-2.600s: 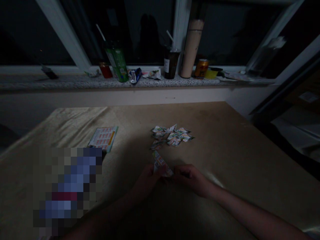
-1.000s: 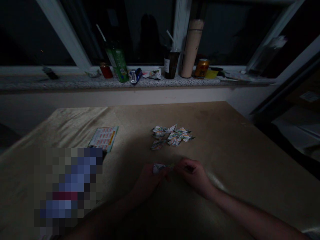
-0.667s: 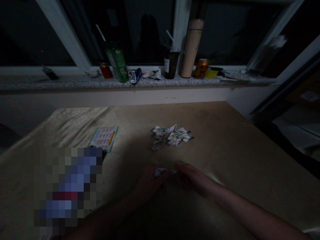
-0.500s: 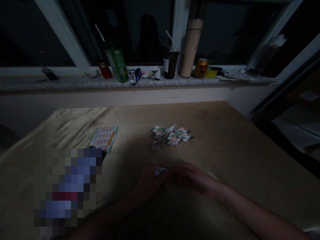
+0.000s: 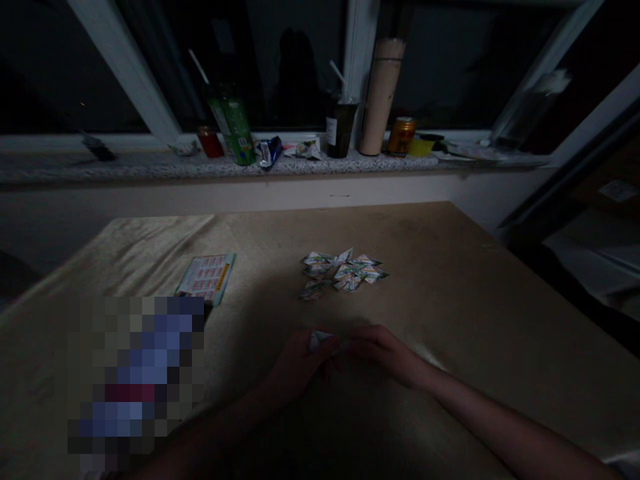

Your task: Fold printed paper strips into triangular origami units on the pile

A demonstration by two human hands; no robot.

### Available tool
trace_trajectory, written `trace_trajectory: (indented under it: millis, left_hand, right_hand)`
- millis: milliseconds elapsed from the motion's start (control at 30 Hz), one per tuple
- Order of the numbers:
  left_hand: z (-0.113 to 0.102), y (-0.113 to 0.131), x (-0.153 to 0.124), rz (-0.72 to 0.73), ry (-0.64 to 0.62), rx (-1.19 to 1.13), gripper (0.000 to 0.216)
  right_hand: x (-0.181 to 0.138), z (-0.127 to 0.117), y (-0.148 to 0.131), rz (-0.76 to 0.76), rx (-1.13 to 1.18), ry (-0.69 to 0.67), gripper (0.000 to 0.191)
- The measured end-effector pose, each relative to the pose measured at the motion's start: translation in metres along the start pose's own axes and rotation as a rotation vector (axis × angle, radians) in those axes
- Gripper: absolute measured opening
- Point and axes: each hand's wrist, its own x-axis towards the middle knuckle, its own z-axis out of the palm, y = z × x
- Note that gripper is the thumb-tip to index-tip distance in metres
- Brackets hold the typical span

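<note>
Low over the tan table (image 5: 450, 300), my left hand (image 5: 295, 367) and my right hand (image 5: 383, 350) meet and pinch a small folded printed paper (image 5: 323, 341) between their fingertips. Only a pale corner of the paper shows; the rest is hidden by my fingers. A little beyond my hands lies a pile of several similar folded paper pieces (image 5: 343, 273). A flat stack of printed sheets (image 5: 207, 277) rests to the left of the pile.
A stone windowsill (image 5: 125, 163) behind the table carries a green bottle (image 5: 231, 127), a red can (image 5: 209, 141), a dark bottle (image 5: 339, 127), a tall beige tube (image 5: 380, 97), an orange can (image 5: 401, 135) and wrappers. A blurred-out patch (image 5: 135, 380) covers the near left. The room is dim.
The paper strip that stood up between my hands has been folded down into a small piece. My hands have drawn closer together and stayed in the same spot.
</note>
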Motion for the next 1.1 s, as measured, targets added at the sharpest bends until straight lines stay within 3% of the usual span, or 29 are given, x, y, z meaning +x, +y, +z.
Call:
trace_trajectory:
  millis: [133, 300, 400, 567, 700, 967, 1100]
  left_hand:
    - [0.0003, -0.0025, -0.0014, 0.026, -0.053, 0.038, 0.032]
    - [-0.0001, -0.0054, -0.0017, 0.062, -0.087, 0.015, 0.029]
    - [-0.0004, -0.0053, -0.0018, 0.037, -0.083, -0.014, 0.028]
    - [-0.0007, -0.0066, -0.0015, 0.055, -0.136, -0.085, 0.027]
    - [-0.0008, -0.0084, 0.0002, 0.051, -0.152, -0.079, 0.026]
    - [-0.0028, -0.0069, -0.0009, 0.060, -0.107, -0.041, 0.024]
    - [-0.0018, -0.0023, -0.0036, 0.101, -0.075, 0.004, 0.042]
  right_hand:
    - [-0.0009, -0.0002, 0.0029, 0.164, 0.209, -0.067, 0.056]
    - [-0.0016, 0.0013, -0.0017, 0.224, 0.251, -0.155, 0.042]
    - [-0.0007, 0.0015, -0.0046, 0.109, 0.068, -0.140, 0.043]
    - [-0.0007, 0.0019, -0.0056, -0.220, -0.420, -0.041, 0.037]
    - [-0.0011, 0.0017, -0.0060, -0.334, -0.691, 0.008, 0.034]
    - [-0.0001, 0.0018, -0.0020, -0.206, -0.297, -0.087, 0.034]
    - [0.0001, 0.0038, -0.0001, -0.115, -0.183, -0.050, 0.041]
